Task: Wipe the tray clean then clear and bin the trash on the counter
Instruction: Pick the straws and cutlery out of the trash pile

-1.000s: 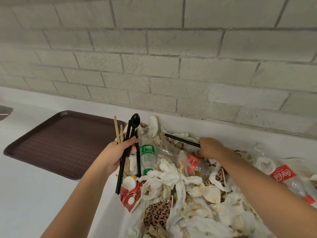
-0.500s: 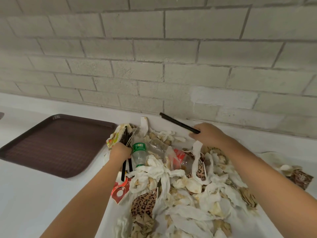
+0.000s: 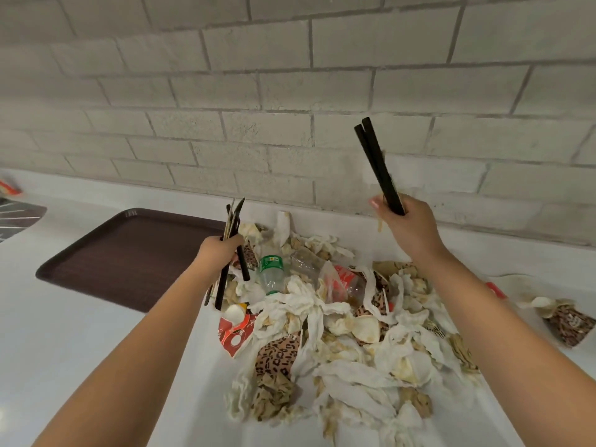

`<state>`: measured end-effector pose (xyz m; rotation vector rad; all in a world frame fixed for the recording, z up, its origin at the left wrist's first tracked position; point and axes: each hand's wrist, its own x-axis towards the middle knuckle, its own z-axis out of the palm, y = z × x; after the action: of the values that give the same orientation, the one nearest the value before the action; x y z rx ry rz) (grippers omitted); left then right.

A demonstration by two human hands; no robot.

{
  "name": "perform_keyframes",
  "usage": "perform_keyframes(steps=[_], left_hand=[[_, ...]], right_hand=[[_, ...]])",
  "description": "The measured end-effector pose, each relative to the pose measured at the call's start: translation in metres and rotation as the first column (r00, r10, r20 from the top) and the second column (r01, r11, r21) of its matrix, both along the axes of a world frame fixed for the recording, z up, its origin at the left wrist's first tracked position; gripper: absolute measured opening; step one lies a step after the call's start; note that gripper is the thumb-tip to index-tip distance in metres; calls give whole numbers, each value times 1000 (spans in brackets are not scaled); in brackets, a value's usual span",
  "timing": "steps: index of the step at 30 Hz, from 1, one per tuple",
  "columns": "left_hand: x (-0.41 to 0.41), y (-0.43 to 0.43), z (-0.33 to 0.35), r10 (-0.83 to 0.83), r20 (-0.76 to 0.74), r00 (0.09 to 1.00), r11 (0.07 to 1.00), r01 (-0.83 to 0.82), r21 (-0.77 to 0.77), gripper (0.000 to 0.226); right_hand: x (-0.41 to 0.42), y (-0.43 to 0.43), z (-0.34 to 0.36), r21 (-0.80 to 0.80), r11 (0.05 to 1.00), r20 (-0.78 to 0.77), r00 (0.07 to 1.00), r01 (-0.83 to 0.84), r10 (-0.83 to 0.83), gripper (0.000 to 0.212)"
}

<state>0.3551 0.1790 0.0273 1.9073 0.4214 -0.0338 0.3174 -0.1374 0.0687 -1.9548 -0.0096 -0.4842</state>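
Observation:
A heap of trash [image 3: 338, 324] covers the white counter [image 3: 64, 333]: crumpled stained napkins, leopard-print paper, a clear bottle with a green label [image 3: 271, 271], a red-labelled bottle [image 3: 346, 282] and a torn red cup [image 3: 235, 333]. My left hand [image 3: 219, 251] is shut on a bundle of black and wooden utensils [image 3: 230, 253] at the heap's left edge. My right hand [image 3: 408, 222] is raised above the heap's far side, shut on a pair of black chopsticks [image 3: 379, 166] that point up against the wall. A bare brown tray [image 3: 129, 250] lies to the left.
A grey brick wall [image 3: 290, 108] runs along the back of the counter. More crumpled paper [image 3: 567, 321] lies at the far right. A dark object [image 3: 16, 217] shows at the left edge.
My right hand has lifted the black chopsticks up off the heap and turned them upright. My left hand keeps its hold on the utensil bundle beside the green-labelled bottle.

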Motion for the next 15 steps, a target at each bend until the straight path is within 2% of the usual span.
perform_keyframes(steps=[4,6,10,15], left_hand=[[-17,19,25,15,-23,1000,984,-19,-176,18],[-19,34,31,-84,-59,995,950,62,-306,19],[-21,60,36,-230,-102,968,873,159,-461,20],[-16,89,33,-239,-119,964,848,148,-509,14]], right_hand=[[-10,9,10,222,974,-40,998,-47,57,18],[-16,16,11,268,960,-95,990,-80,109,19],[-25,36,2,212,973,-293,944,-88,149,20],[-43,70,-17,267,962,-400,901,-61,169,23]])
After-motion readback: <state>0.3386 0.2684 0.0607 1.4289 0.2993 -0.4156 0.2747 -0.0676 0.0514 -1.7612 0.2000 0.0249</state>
